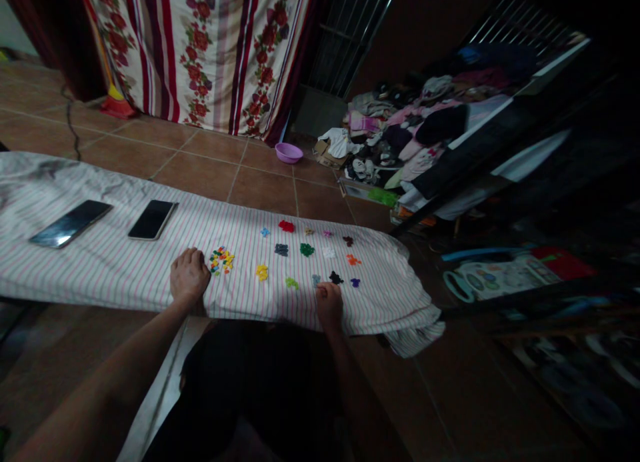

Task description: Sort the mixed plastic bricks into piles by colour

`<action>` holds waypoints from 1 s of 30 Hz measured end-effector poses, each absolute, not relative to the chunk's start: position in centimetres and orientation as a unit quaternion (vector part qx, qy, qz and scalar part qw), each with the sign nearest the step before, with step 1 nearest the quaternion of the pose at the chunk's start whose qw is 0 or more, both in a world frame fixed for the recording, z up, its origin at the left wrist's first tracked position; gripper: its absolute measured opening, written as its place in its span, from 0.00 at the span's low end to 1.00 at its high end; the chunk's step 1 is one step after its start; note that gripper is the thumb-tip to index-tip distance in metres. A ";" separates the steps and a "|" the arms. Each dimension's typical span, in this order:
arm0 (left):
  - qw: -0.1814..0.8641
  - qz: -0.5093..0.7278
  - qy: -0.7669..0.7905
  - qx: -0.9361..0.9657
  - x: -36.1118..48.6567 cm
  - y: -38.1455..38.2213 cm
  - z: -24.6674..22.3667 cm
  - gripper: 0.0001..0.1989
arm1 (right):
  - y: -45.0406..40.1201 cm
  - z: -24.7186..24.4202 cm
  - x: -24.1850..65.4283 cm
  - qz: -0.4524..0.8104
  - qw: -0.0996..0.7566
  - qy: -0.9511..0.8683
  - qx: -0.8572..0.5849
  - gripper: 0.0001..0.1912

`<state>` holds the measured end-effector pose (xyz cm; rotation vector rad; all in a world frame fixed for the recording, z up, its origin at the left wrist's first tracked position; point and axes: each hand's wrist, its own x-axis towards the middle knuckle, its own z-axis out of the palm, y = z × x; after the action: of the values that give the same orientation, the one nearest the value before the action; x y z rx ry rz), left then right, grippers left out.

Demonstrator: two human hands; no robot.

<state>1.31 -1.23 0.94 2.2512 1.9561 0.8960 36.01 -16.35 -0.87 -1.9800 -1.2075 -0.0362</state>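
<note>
My left hand [190, 274] rests on the striped cloth with its fingers loosely bent and apart, nothing visible in it. Just right of it lies a mixed pile of small coloured pieces [221, 261]. My right hand [330, 306] is closed in a pinch at the lower edge of the grey-blue pieces [316, 279]; whatever is between its fingertips is too small to make out. Close by are black pieces [335, 277], purple pieces [355, 283] and lime green pieces [291, 283]. Yellow pieces [262, 272] lie between the hands.
Farther back on the striped cloth [240, 302] sit red pieces [287, 227], dark green pieces [307, 249], dark grey pieces [281, 249] and other small piles. A phone [153, 220] and a dark tablet-like slab [73, 223] lie left. A purple basin [289, 153] stands on the floor.
</note>
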 end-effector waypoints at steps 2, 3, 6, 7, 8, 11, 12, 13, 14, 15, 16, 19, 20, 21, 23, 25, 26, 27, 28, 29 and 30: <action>0.015 0.285 0.630 0.723 1.3 -1.2 1.0 0.16 | -16.4 -0.9 36.1 -0.003 0.398 -0.481 -0.781 0.06; 0.013 0.284 0.631 0.722 1.3 -1.2 1.0 0.16 | -16.4 -0.8 36.1 -0.002 0.397 -0.483 -0.781 0.06; 0.007 0.284 0.633 0.720 1.3 -1.1 0.8 0.16 | -16.4 -0.5 36.1 -0.018 0.394 -0.485 -0.781 0.07; 0.006 0.284 0.633 0.720 1.3 -1.0 0.6 0.15 | -16.4 -0.4 35.9 -0.025 0.395 -0.488 -0.778 0.08; 0.006 0.285 0.632 0.721 1.3 -1.0 0.5 0.15 | -16.3 -0.2 35.7 -0.028 0.399 -0.493 -0.773 0.09; 0.004 0.283 0.631 0.722 1.3 -0.9 0.4 0.15 | -15.7 0.1 34.2 -0.019 0.418 -0.519 -0.745 0.12; 0.006 0.282 0.631 0.722 1.3 -0.9 0.3 0.15 | -15.4 0.2 33.4 -0.009 0.423 -0.529 -0.736 0.12; 0.008 0.282 0.631 0.723 1.3 -0.9 0.3 0.15 | -15.1 0.3 32.5 0.003 0.424 -0.541 -0.726 0.13; 0.012 0.283 0.631 0.723 1.3 -0.9 0.4 0.15 | -14.7 0.4 31.5 0.017 0.424 -0.553 -0.717 0.13; 0.016 0.285 0.631 0.722 1.4 -0.9 0.4 0.15 | -14.2 0.6 30.4 0.031 0.421 -0.566 -0.708 0.14; 0.019 0.286 0.631 0.720 1.4 -0.9 0.4 0.15 | -13.7 0.7 29.3 0.046 0.416 -0.580 -0.699 0.14; 0.015 0.287 0.633 0.719 1.4 -0.9 0.4 0.15 | -11.9 1.0 26.0 0.090 0.399 -0.623 -0.667 0.15; 0.013 0.285 0.634 0.719 1.4 -0.9 0.4 0.16 | -11.3 1.0 24.9 0.104 0.394 -0.638 -0.653 0.14; 0.011 0.283 0.635 0.719 1.4 -1.0 0.4 0.16 | -10.6 1.1 23.9 0.115 0.390 -0.652 -0.640 0.14; 0.010 0.282 0.637 0.717 1.4 -1.0 0.5 0.16 | -9.2 1.2 22.0 0.131 0.382 -0.675 -0.617 0.15; 0.007 0.283 0.637 0.717 1.5 -1.0 0.5 0.16 | -7.7 1.3 20.4 0.140 0.370 -0.693 -0.603 0.15; 0.005 0.284 0.637 0.717 1.5 -1.0 0.5 0.16 | -7.0 1.4 19.7 0.143 0.361 -0.701 -0.599 0.16; 0.002 0.285 0.636 0.717 1.5 -1.0 0.5 0.16 | -6.3 1.6 19.0 0.144 0.350 -0.707 -0.597 0.16; 0.000 0.285 0.635 0.718 1.5 -1.0 0.5 0.16 | -5.7 1.7 18.4 0.146 0.337 -0.712 -0.599 0.16; -0.003 0.284 0.635 0.719 1.5 -1.0 0.4 0.15 | -5.0 2.0 17.9 0.147 0.320 -0.716 -0.603 0.16; -0.006 0.284 0.634 0.719 1.5 -1.0 0.4 0.15 | -4.5 2.2 17.4 0.148 0.301 -0.718 -0.610 0.17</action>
<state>1.49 -0.96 0.40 2.2686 2.0002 0.8962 17.36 -4.47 2.20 -1.6172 -1.9057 0.3932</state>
